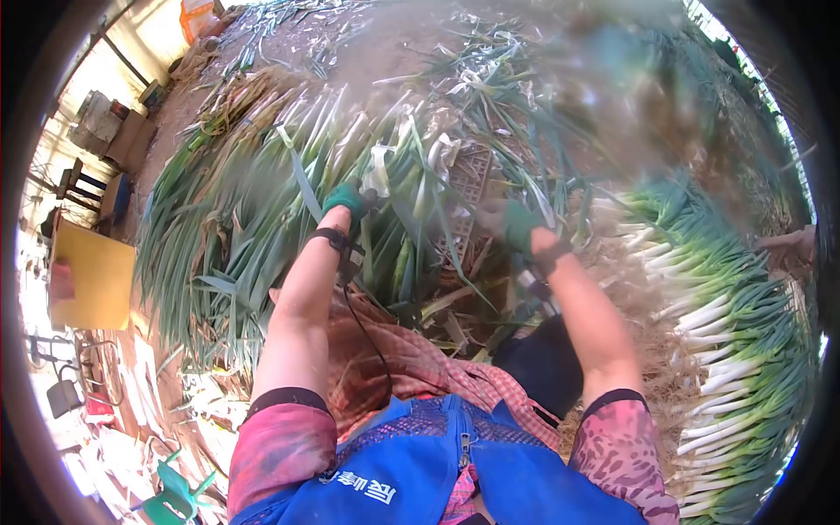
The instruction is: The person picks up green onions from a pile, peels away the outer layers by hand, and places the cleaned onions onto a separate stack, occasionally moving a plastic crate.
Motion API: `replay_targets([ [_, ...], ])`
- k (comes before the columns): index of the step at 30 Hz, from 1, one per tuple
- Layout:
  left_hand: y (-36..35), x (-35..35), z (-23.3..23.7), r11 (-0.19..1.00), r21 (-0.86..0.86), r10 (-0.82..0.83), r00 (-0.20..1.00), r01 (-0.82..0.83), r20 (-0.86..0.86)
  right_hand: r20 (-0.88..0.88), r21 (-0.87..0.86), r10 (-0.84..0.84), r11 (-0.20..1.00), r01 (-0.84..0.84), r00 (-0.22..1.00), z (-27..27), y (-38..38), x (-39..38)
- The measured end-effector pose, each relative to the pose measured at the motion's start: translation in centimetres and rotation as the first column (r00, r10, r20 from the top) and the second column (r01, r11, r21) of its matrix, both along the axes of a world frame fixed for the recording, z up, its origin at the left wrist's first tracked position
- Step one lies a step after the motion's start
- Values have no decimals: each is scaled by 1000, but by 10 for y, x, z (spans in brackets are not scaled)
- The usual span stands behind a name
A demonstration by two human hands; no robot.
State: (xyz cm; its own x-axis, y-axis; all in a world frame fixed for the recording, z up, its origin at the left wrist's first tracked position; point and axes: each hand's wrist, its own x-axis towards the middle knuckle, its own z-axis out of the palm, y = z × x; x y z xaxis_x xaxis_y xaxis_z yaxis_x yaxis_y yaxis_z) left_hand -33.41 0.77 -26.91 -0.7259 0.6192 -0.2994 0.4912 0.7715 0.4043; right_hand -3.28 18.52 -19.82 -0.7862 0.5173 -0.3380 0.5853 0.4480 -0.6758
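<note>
Green cloth covers the left hand (352,201) at the centre of the frame, its fingers down among the leaves of the leafy onion pile (241,214); whether they grip a stalk cannot be told. Right of centre, the right hand (514,223), also gloved, is blurred beside the lattice crate (468,197), so its hold cannot be told either. Leaves and the crate take up most of the gap between the hands, and the pile crowds close around the left one, its near edge reaching the checked cloth (420,350) over the lap. Brown ground (372,61) shows beyond, towards the top.

The pile spreads from the centre to the left, long green leaves tangled, some tips dry and tan. Down the right side, the cleaned onions (709,324) lie in a curving row, white stems inward, green tops outward.
</note>
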Motion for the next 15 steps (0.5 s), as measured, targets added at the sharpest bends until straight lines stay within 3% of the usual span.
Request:
replay_targets([
  [3, 8, -5, -15, 997, -55, -44, 994, 49, 100, -91, -287, -218, 940, 184, 972, -51, 6, -48],
  [5, 13, -10, -52, 972, -2, -236, 967, 237, 93, -162, -427, -378, 860, 280, 912, -86, 12, -68],
  [6, 16, -12, -75, 918, 57, -396, 916, 392, 73, -174, -101, -118, 990, 101, 978, -126, 24, -76],
  [7, 19, -12, -99, 838, 115, -541, 840, 534, 43, -124, 261, 95, 963, -60, 988, -165, 37, -84],
  [9, 20, -8, -135, 606, 209, -778, 627, 767, -46, 184, 435, 196, 862, -258, 963, -172, 11, -108],
  [10, 19, -2, -143, 460, 244, -863, 494, 854, -103, 231, 445, 207, 846, -293, 951, -173, 0, -114],
  [11, 15, 15, -126, 476, 337, -848, 526, 812, -70, 254, 456, 236, 826, -331, 938, -173, -7, -113],
  [14, -19, 67, -49, 426, 767, -854, 492, 479, 168, -112, 170, 56, 985, -36, 992, -141, -27, -81],
  [15, -22, 70, -49, 417, 785, -867, 461, 458, 191, -197, 102, 1, 995, 19, 980, -125, -31, -69],
])
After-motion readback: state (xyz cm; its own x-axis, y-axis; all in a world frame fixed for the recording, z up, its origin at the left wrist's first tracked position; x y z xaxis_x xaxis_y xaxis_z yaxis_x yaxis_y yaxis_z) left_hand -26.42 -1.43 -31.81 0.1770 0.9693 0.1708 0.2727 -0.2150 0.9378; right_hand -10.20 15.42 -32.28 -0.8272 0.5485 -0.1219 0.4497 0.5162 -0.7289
